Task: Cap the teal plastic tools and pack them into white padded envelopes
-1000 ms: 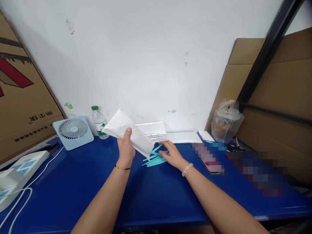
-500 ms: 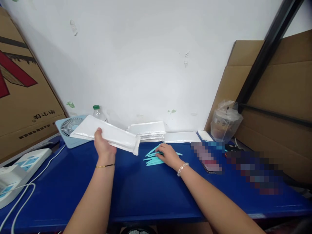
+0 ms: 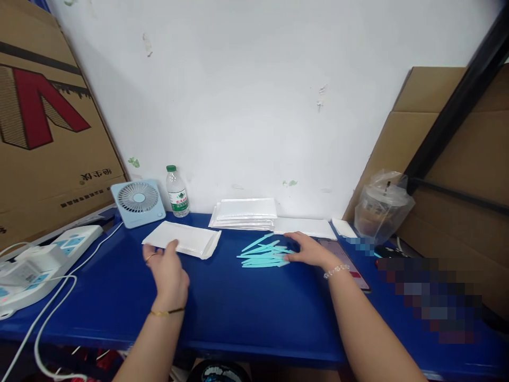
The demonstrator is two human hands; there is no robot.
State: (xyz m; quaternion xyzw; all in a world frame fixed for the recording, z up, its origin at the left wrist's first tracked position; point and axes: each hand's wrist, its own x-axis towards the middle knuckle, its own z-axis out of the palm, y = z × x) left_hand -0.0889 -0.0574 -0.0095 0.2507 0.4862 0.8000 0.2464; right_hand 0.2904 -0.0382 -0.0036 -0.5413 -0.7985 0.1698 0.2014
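A white padded envelope (image 3: 186,239) lies flat on the blue table, left of the middle. My left hand (image 3: 169,273) is at its near edge with thumb and fingers apart, not gripping it; whether a fingertip touches the envelope I cannot tell. Several slim, tapered turquoise sticks (image 3: 262,255) lie in a loose pile right of the envelope. At the pile's right end is my right hand (image 3: 312,249), fingers spread, the tips close to or touching the stick ends. It holds nothing that I can see.
More white envelopes (image 3: 246,209) are stacked by the wall. A fan (image 3: 139,204) and a water bottle (image 3: 177,193) stand back left, with a power strip (image 3: 75,244) nearer. To the right are a phone (image 3: 350,262), a bagged drink cup (image 3: 379,207) and cardboard (image 3: 421,101).
My left hand has lowered the white envelope onto the table and let go of it. The right hand has shifted right and its fingers have spread. The view has turned slightly left.
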